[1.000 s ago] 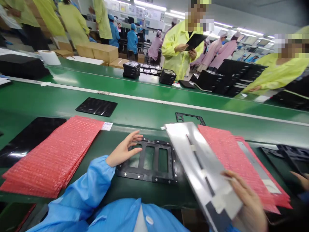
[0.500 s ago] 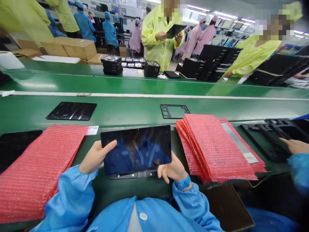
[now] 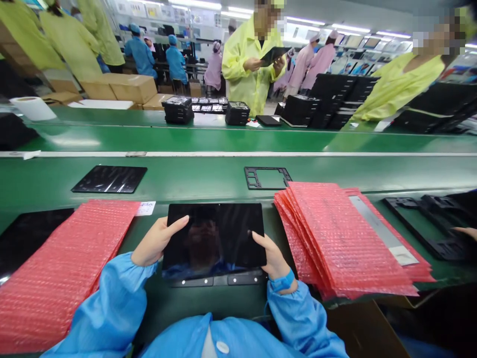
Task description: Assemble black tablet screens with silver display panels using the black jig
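A worker in blue sleeves grips a black screen at the center of the frame, the left hand closed on one short edge and the right hand on the other, both thumbs lying on the glossy face. The lower rail of a black jig, dotted with white studs, shows below the screen's near edge; whether the two touch cannot be told. A blue band circles the right wrist.

Red bubble sleeves lie at lower left, a white label at their far end, overlapping a dark panel at the left edge. A second red pile fans out right of center, with a silver strip showing among its sleeves.

Across the green bench, another black panel lies flat at left of center, and a thin open frame sits just beyond the red pile. At the right edge, a co-worker's hand is near black trays. At upper center, a person in yellow holds a dark slab in both hands, near cartons at upper left.
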A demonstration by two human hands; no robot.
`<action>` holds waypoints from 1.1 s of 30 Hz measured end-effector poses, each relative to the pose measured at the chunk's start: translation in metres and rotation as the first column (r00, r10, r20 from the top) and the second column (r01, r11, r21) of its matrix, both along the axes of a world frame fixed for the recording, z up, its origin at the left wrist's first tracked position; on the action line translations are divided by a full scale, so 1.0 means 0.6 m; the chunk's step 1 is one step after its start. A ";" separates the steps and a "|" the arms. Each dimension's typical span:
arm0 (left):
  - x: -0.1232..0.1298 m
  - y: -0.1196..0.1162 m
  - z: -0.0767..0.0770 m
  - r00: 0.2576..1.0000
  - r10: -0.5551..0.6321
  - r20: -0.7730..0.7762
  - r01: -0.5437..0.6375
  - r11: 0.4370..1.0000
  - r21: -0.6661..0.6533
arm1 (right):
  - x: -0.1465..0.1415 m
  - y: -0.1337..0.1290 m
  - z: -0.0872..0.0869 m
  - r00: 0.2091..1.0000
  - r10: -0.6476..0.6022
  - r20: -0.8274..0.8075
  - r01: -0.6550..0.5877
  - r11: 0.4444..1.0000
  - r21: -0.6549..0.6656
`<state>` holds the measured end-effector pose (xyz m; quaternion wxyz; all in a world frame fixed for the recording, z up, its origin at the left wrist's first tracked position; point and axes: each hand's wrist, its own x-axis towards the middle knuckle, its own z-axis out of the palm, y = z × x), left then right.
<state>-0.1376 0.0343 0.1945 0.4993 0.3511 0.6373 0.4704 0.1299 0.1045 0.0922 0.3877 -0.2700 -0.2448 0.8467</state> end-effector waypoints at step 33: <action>0.115 0.483 -0.085 0.811 0.062 -0.581 -0.083 0.996 -0.010 | 0.032 0.020 -0.045 0.942 -0.335 0.010 0.333 0.935 -0.121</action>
